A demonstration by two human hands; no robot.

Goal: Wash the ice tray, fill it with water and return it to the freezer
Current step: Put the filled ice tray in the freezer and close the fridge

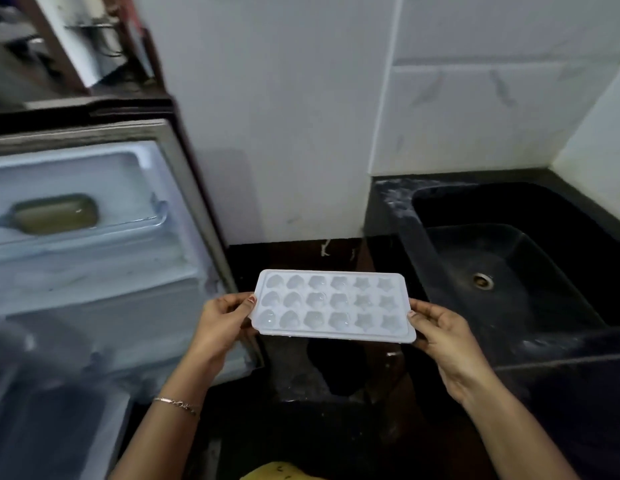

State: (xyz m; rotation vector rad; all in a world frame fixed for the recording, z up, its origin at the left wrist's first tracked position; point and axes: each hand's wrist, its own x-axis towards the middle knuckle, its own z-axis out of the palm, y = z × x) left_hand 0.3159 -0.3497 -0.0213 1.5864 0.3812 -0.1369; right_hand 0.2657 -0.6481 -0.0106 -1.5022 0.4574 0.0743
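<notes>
1. Item: white plastic ice tray (332, 306), rectangular, 3 rows × 6 cavities. Heart shapes on the L half, star shapes on the R half. Cavities show glints; water content cannot be told.
2. Position: tray is held in the air, approx. level, cavities up, long axis L–R, at centre of view. It sits between the open freezer w/ white inner lining (94, 271) on the L and the black stone sink (509, 258) on the R, touching neither.
3. L-side grip: left hand (222, 323) pinches the tray's L short end, thumb on the top rim, fingers curled beneath. A thin metal bracelet (178, 405) is on this wrist.
4. R-side grip: right hand (443, 341) pinches the R short end, thumb tip on the rim near the corner, fingers under the tray and mostly hidden.
5. Surroundings: the freezer lining carries a clear rail w/ an olive oblong object (55, 214) behind it; too blurred to ID. The sink basin has a round metal drain (483, 281). White marbled wall tiles (474, 116) stand behind the sink. Yellow fabric (284, 471) shows at the bottom edge.
</notes>
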